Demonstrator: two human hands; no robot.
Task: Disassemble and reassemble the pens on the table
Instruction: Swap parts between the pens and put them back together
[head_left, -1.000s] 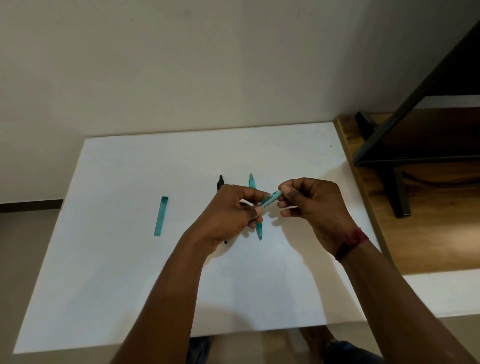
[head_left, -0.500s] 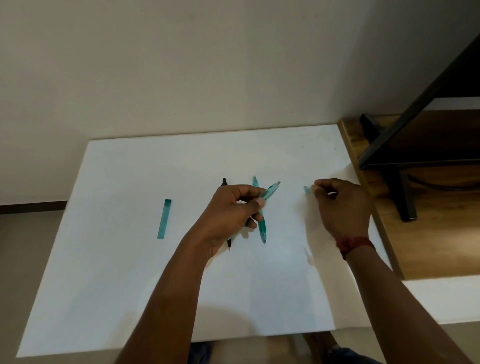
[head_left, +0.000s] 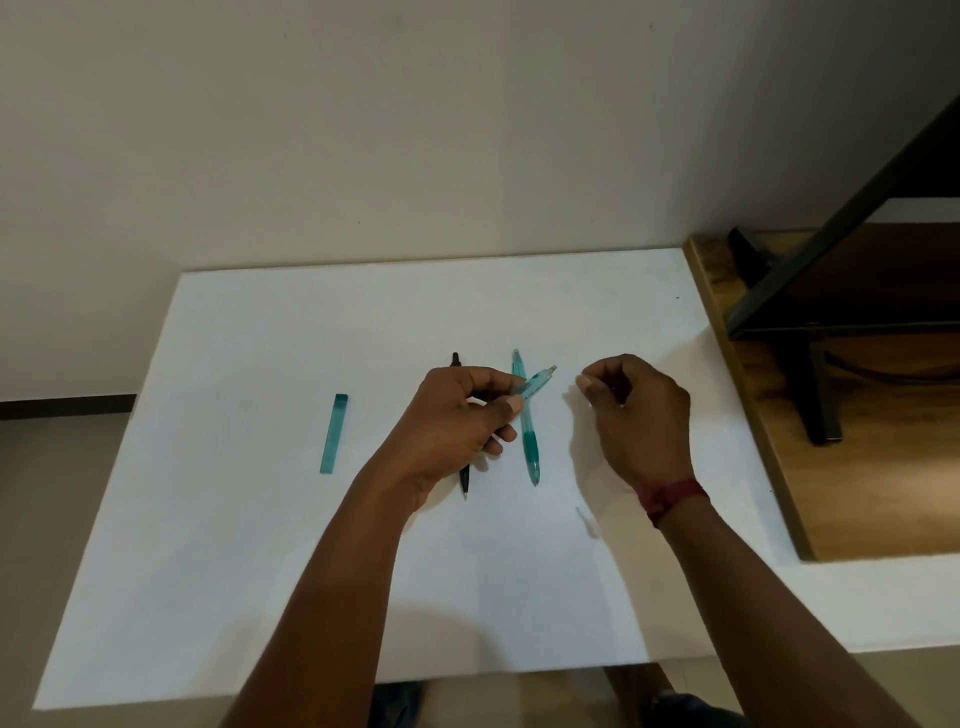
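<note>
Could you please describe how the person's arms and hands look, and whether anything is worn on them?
The left forearm and the right forearm are bare to the frame edge; no sleeves show. The left hand and the right hand wear no gloves. A red band, perhaps wound thread, circles the right wrist. No watch is visible.

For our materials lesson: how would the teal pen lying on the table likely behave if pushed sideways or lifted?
The teal pen looks round and slim, so it would probably roll on the smooth table. Its darker grip section likely resists slipping between fingers. It appears to be thin plastic, so it is probably light and stiff.
</note>
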